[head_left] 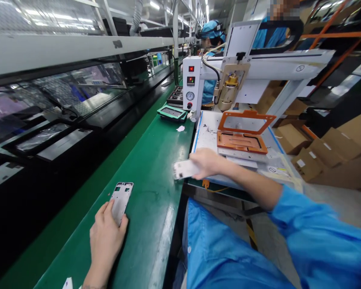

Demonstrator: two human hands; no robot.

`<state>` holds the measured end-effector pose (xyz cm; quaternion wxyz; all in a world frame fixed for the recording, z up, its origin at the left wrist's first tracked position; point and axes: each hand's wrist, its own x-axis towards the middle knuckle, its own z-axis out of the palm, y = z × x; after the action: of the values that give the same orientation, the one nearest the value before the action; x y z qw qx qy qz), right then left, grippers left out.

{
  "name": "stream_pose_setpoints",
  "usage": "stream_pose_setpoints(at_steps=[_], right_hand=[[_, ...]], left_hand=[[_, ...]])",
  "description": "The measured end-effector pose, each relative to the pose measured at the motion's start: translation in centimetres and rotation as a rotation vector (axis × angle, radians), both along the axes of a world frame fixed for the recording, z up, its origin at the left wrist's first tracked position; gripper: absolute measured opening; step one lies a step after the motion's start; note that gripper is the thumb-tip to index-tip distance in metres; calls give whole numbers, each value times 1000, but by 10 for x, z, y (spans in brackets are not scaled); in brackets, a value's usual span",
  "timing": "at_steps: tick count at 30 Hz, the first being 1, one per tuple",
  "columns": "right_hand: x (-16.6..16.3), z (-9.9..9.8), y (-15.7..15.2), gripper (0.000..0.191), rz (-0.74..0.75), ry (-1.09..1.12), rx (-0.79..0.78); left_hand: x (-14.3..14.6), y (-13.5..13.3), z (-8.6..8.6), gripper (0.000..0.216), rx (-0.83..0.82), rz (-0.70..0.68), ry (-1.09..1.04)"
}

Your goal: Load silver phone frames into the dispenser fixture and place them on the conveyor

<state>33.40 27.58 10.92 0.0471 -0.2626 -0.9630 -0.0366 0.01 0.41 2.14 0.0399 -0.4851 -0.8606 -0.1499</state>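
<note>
My left hand [108, 230] is closed on a flat silver phone frame [122, 200] with small cut-outs near its top end, held at the green bench [150, 200]. Over the bench's right edge, my right hand [209, 163] grips a second pale phone frame [185, 169], slightly blurred by motion. Beyond the right hand, an orange fixture [242, 140] sits on the machine's white base with its frame-like lid [246, 121] raised. Above that fixture hangs a brass-coloured dispensing head [229, 90].
The white control box [191, 82] with a gauge stands at the bench's right edge. Beside it lie a green-rimmed tray [172, 113] and a scrap of white paper [180, 128]. Cardboard boxes [327, 156] stand at right. A person in a blue cap [212, 29] is behind the machine.
</note>
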Motion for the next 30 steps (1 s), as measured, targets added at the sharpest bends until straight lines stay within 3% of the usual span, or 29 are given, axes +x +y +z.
stream_pose_setpoints(at_steps=[2, 5, 9, 12, 15, 17, 24, 27, 30], right_hand=[[-58, -18, -9, 53, 102, -43, -13], [-118, -38, -8, 55, 84, -24, -28], [-152, -54, -32, 40, 37, 160, -70], [-159, -69, -83, 57, 47, 320, -258], [-159, -81, -131, 95, 34, 401, -356], [-160, -83, -148, 102, 25, 375, -321], [-159, -67, -137, 62, 134, 197, -315], [-117, -53, -108, 60, 133, 265, -326], [-29, -27, -55, 61, 14, 396, -244]], left_hand=[[0, -2, 3, 68, -10, 50, 10], [-2, -5, 6, 69, 3, 94, 18], [-6, -5, 7, 71, 60, 104, -15], [-6, -5, 1, 68, 216, 105, -238], [-5, -6, -9, 67, 404, 38, -618], [-4, -7, -13, 64, 490, 9, -755], [-18, -10, -15, 54, 709, 136, -725], [-24, -10, -15, 55, 737, 166, -781], [-24, -8, -17, 58, 669, 168, -781]])
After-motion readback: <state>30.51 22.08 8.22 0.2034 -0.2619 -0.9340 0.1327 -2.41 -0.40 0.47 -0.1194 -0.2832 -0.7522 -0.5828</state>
